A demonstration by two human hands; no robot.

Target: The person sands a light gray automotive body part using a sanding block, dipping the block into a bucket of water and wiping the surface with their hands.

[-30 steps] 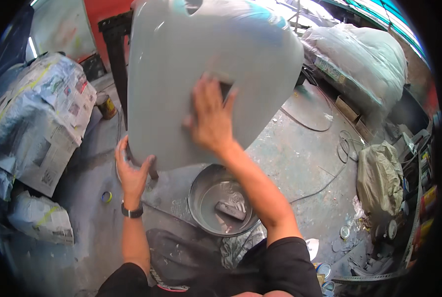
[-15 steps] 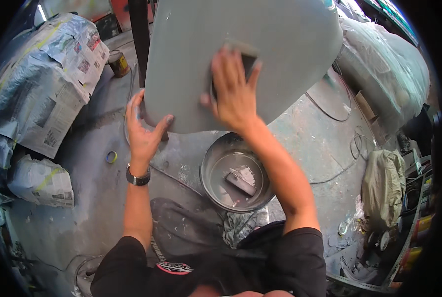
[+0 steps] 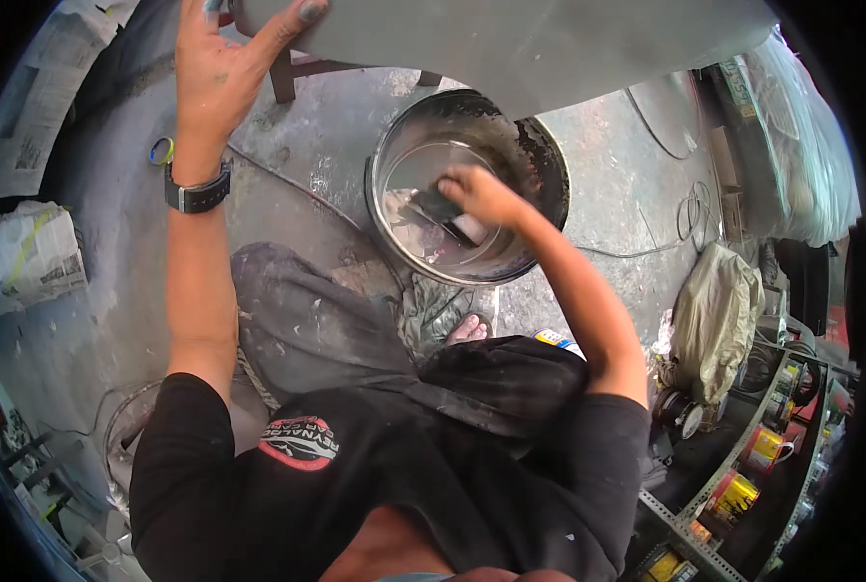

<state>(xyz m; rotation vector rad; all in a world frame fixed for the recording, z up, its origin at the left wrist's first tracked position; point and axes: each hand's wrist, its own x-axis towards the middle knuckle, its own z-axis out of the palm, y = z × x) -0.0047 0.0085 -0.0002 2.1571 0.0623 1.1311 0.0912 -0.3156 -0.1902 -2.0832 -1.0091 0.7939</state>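
A smooth grey panel spans the top of the view. My left hand grips its left corner, thumb along the lower edge; the fingertips are partly cut off by the frame. Below the panel stands a round black bucket with shallow cloudy water in it. My right hand is down inside the bucket, blurred, its fingers closed on a dark piece of sandpaper. Beside that hand, a small block with a pale face lies in the water.
Newspaper-covered parts stand at the left. A yellow tape roll and a hose lie on the stained floor. Plastic sheeting and a tan cover are at the right, above a metal rack with paint cans.
My right hand has left the panel's face and moved down into the bucket with the sandpaper. The view has tipped downward, and my left hand stays at the panel's corner.
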